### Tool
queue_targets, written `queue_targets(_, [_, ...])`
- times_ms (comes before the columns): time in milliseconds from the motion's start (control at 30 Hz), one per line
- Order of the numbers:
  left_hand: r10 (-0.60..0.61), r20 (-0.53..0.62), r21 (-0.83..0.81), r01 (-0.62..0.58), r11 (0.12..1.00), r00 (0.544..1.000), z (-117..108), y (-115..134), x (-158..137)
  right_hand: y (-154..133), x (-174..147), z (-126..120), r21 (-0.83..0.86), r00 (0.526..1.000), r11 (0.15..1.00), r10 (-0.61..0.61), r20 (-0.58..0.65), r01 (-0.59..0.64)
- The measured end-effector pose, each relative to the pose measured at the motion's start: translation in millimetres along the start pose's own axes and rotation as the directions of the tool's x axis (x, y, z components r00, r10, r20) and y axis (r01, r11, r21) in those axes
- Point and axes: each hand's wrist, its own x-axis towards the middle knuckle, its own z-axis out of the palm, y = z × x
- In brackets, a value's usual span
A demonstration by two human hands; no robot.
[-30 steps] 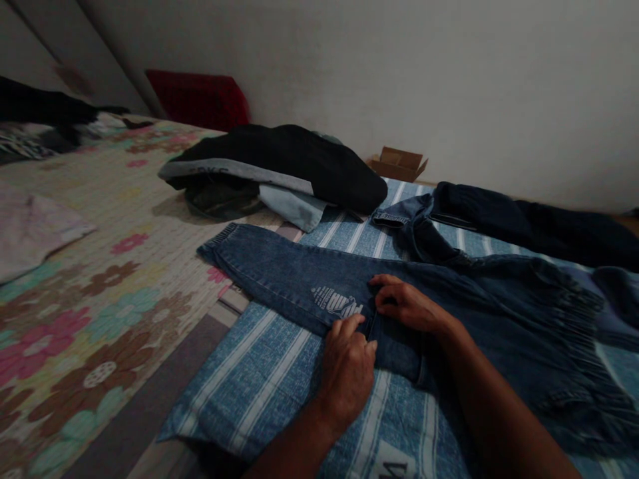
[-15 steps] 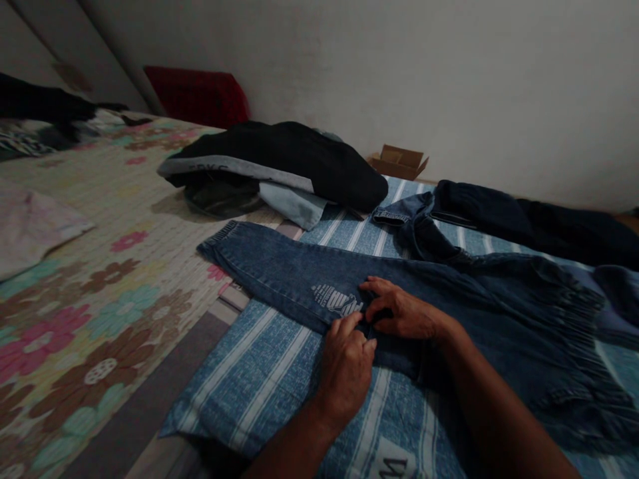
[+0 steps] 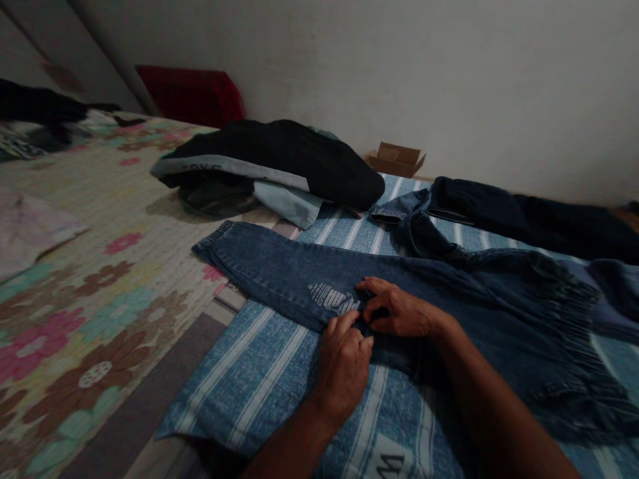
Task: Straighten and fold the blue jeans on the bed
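A pair of blue jeans (image 3: 279,269) with a white print lies flat across a blue striped cloth (image 3: 259,372) on the bed. My left hand (image 3: 344,362) rests on the near edge of the jeans, its fingertips pinching the denim beside the print. My right hand (image 3: 397,313) lies just past it, fingers curled and gripping the same fold of denim. The two hands almost touch.
A pile of dark folded clothes (image 3: 279,166) sits beyond the jeans. More dark garments (image 3: 519,216) lie at the right. A small cardboard box (image 3: 397,159) stands by the wall, a red cushion (image 3: 192,93) at the back left. A floral mat (image 3: 94,253) covers the left side.
My right hand has slid left toward my left hand, closing on the denim fold by the print. My left hand has barely moved.
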Motion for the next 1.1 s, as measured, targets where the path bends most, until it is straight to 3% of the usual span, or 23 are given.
queue_targets(300, [0.001, 0.004, -0.009, -0.001, 1.000, 1.000, 0.1, 0.8, 1.5, -1.3, 2.0, 1.8, -0.074, 0.999, 0.997, -0.010, -0.043, 0.007])
queue_targets(767, [-0.130, -0.044, -0.090, 0.125, 0.988, 0.991, 3.0, 6.8, 3.4, 6.0, -1.9, -1.8, 0.102, 1.000, 0.995, 0.020, 0.000, -0.020])
queue_targets(1100, [-0.145, 0.057, -0.032, 0.147, 0.989, 0.988, 2.9, 7.0, 8.1, 3.5, 0.0, -0.9, 0.079, 1.000, 0.997, 0.003, -0.028, -0.001])
